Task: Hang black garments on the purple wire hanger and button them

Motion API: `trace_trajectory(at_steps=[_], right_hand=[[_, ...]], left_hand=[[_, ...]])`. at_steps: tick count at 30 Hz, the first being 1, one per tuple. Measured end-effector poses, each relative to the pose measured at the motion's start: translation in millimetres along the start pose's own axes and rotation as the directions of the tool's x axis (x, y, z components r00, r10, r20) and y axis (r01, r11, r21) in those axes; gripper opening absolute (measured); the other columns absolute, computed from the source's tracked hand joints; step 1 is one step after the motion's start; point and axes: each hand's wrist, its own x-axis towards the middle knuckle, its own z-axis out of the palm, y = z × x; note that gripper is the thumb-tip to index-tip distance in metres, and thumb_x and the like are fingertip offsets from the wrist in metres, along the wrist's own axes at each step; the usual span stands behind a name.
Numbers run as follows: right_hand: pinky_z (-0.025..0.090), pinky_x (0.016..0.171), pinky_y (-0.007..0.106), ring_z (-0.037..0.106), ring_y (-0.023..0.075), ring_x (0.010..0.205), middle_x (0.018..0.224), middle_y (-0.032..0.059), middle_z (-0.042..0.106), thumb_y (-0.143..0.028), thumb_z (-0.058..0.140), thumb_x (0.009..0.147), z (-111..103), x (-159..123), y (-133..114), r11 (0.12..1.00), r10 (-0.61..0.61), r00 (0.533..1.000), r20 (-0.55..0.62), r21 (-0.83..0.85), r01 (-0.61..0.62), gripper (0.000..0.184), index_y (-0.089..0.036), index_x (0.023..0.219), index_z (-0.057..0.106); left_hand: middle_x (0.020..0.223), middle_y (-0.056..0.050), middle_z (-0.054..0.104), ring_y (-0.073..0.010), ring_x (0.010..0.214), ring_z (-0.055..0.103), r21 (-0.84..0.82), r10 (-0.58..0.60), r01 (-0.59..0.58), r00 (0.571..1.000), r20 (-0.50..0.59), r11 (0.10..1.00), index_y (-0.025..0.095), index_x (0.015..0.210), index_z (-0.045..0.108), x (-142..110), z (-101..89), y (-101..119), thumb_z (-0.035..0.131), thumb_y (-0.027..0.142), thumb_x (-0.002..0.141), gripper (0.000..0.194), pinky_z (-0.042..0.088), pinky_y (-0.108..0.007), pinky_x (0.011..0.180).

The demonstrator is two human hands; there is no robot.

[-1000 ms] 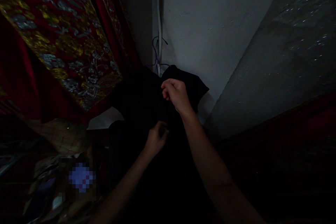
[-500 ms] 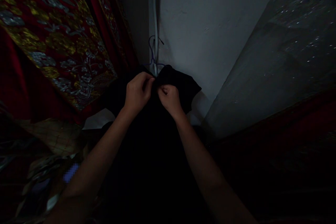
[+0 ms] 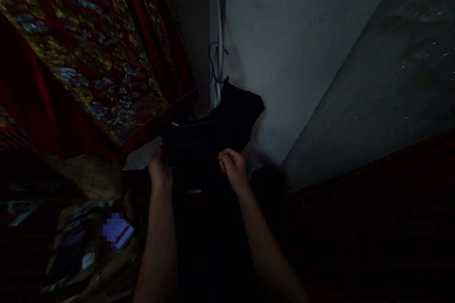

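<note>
Both our hands at a black garment (image 3: 240, 109) in the corner.
The hanger (image 3: 192, 91), hooked at the pipe (image 3: 219, 9), seems to carry the weight, freeing both hands; its left arm is bare. Our right hand (image 3: 232, 165) curls its fingers closed, perhaps pinching cloth; our left hand (image 3: 160, 170) meets the edge, its grip too dark to tell.

Free room at one o'clock, before the pale wall (image 3: 295, 23); obstacles: embroidered red drapery (image 3: 92, 52) at ten; purple wire hanger (image 3: 212, 70) at twelve; black garment (image 3: 240, 111) at centre.
</note>
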Motion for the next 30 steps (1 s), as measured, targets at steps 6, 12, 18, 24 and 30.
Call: trace_trajectory(at_steps=[6,12,18,24,30], right_hand=[[0.043,0.061,0.026,0.053,0.0141,0.061,0.062,-0.0016,0.054,-0.036,0.050,0.078,-25,8,15,0.987,-0.054,0.989,-0.135,-0.156,0.032,0.018,-0.021,0.070,0.057],[0.051,0.093,0.034,0.064,0.0213,0.103,0.117,0.0095,0.066,-0.046,0.069,0.079,-19,-4,19,0.985,-0.062,0.998,0.015,-0.159,0.063,0.039,-0.022,0.109,0.060],[0.046,0.104,0.037,0.063,0.0230,0.112,0.113,0.0042,0.070,-0.033,0.060,0.087,2,-9,2,0.982,-0.109,0.937,0.331,-0.109,0.153,0.027,-0.025,0.112,0.065],[0.041,0.056,0.024,0.054,0.0154,0.062,0.061,-0.0029,0.056,-0.029,0.056,0.075,-17,26,-33,0.969,-0.015,0.904,0.426,-0.215,0.117,0.014,-0.019,0.066,0.062],[0.050,0.087,0.031,0.066,0.0199,0.091,0.089,0.0013,0.072,-0.015,0.054,0.070,-31,94,-62,0.857,-0.393,0.881,0.263,-0.241,0.455,0.024,-0.020,0.084,0.072]], left_hand=[[0.074,0.001,0.066,-0.0124,0.068,0.064,-0.088,-0.180,0.182,0.983,0.025,0.979,0.016,0.080,0.063,-23,22.7,-6,0.086,0.045,0.057,0.044,0.050,-0.026,0.071],[0.089,-0.003,0.071,-0.0167,0.086,0.066,-0.142,-0.075,0.109,0.971,0.228,0.984,0.018,0.082,0.071,-54,57.6,21,0.084,0.045,0.067,0.033,0.051,-0.028,0.084],[0.088,-0.004,0.070,-0.0202,0.089,0.065,0.157,0.125,-0.188,0.930,0.345,0.970,0.019,0.085,0.074,-74,79.7,20,0.074,0.045,0.082,0.026,0.051,-0.031,0.086],[0.106,-0.009,0.074,-0.0257,0.108,0.067,0.234,0.067,-0.274,0.771,0.634,0.933,0.023,0.105,0.075,-60,53.9,13,0.062,0.055,0.089,0.038,0.053,-0.036,0.096],[0.066,-0.001,0.073,-0.0241,0.061,0.069,0.528,-0.344,-0.265,0.516,0.784,0.807,0.024,0.074,0.077,-43,22.3,15,0.079,0.046,0.075,0.022,0.051,-0.028,0.052]])
